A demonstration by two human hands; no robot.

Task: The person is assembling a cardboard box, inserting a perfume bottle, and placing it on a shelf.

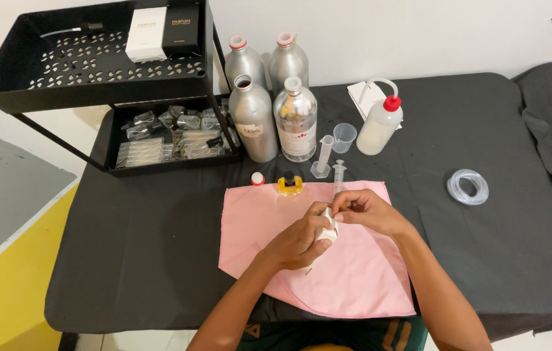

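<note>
My left hand (298, 242) is closed around a small white box (329, 231) held over a pink cloth (354, 273). My right hand (368, 209) pinches the box's upper end with fingertips. Just beyond the hands a small yellow bottle with a black top (289, 184) stands on the cloth's far edge, with a red-and-white cap (257, 179) to its left and a clear syringe (339, 177) to its right.
Several aluminium bottles (253, 120) stand at the back of the black-covered table (146, 234), with a measuring cylinder (323, 156), small beaker (344, 137), squeeze bottle with red cap (380, 125) and coiled clear tubing (467, 186). A black two-tier rack (94, 84) with boxes and packets stands back left.
</note>
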